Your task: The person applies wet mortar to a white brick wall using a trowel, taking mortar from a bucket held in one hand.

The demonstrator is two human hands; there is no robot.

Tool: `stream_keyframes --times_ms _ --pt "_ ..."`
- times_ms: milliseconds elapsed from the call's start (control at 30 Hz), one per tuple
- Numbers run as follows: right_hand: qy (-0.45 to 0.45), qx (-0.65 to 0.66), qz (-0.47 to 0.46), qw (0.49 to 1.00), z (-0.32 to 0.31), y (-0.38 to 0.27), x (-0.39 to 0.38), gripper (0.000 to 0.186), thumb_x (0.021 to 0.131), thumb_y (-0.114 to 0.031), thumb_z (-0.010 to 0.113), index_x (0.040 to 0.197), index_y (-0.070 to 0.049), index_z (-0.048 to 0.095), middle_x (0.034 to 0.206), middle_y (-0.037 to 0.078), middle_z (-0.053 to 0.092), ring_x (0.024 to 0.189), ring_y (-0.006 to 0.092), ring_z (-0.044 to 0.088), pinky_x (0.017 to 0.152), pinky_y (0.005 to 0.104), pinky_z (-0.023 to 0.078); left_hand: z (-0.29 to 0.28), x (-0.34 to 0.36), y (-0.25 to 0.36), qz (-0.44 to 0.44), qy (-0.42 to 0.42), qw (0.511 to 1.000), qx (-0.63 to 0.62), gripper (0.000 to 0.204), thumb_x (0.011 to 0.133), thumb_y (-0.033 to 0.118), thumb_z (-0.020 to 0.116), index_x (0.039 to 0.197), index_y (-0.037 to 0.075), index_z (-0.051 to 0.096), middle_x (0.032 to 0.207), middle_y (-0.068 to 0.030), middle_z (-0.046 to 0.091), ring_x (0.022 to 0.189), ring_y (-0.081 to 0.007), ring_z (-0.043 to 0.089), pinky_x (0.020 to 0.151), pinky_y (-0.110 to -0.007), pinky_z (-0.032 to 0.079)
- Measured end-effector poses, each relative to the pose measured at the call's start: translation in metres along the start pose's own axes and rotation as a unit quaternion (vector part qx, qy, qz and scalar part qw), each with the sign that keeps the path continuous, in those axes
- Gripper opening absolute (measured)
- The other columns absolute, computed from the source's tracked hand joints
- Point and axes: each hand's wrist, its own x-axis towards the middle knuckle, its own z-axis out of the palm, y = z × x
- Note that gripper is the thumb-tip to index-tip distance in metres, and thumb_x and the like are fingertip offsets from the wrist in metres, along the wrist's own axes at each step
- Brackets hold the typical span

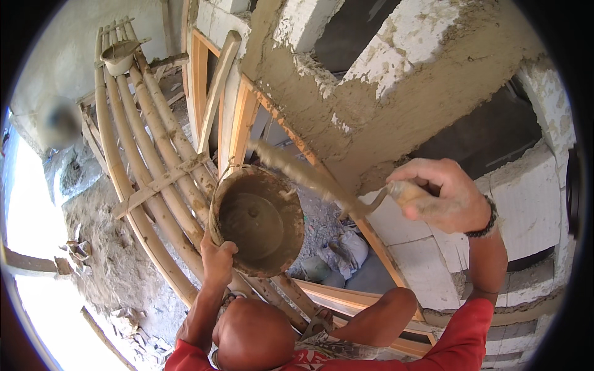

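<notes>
My left hand is closed on the near left rim of a round, mortar-crusted bucket. Wet grey-brown mortar lies in the bottom of it. In my right hand, the fingers wrap round the wooden handle of a trowel. Its long blade is coated with mortar and slightly blurred, pointing left past the bucket's upper right side. Beyond the blade is a band of fresh mortar on the wall. Apart from that wall, the right hand is nearest to the white blocks.
Round wooden poles tied with cross-pieces make a platform under me, with a second bucket at its far end. A wooden frame edges an opening in the wall. Below lie rubble and a pale sack. Dark gaps break the block wall.
</notes>
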Motion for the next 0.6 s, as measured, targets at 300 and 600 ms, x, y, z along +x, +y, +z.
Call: stream_keyframes --times_ms 300,600 --pt "0.4 -0.185 0.059 0.895 -0.104 0.003 0.005 0.035 0.096 -0.025 0.066 0.125 -0.004 0.064 0.085 -0.001 0.059 0.064 0.0053 0.052 0.054 0.0212 0.044 0.002 -0.004 -0.02 -0.013 0.002 1.0 0.024 0.061 0.071 -0.007 0.054 0.133 -0.007 0.057 0.097 -0.0066 0.068 0.08 -0.0133 0.06 0.069 -0.027 0.051" --pt "0.027 -0.313 -0.083 0.946 0.072 0.078 0.004 0.033 0.087 -0.018 0.069 0.117 -0.004 0.064 0.093 0.014 0.066 0.082 0.0298 0.067 0.07 0.0397 0.053 0.011 -0.001 -0.012 0.004 -0.043 0.997 0.06 0.074 0.067 -0.006 0.054 0.142 -0.003 0.052 0.109 -0.0052 0.065 0.091 -0.0134 0.06 0.075 -0.026 0.05"
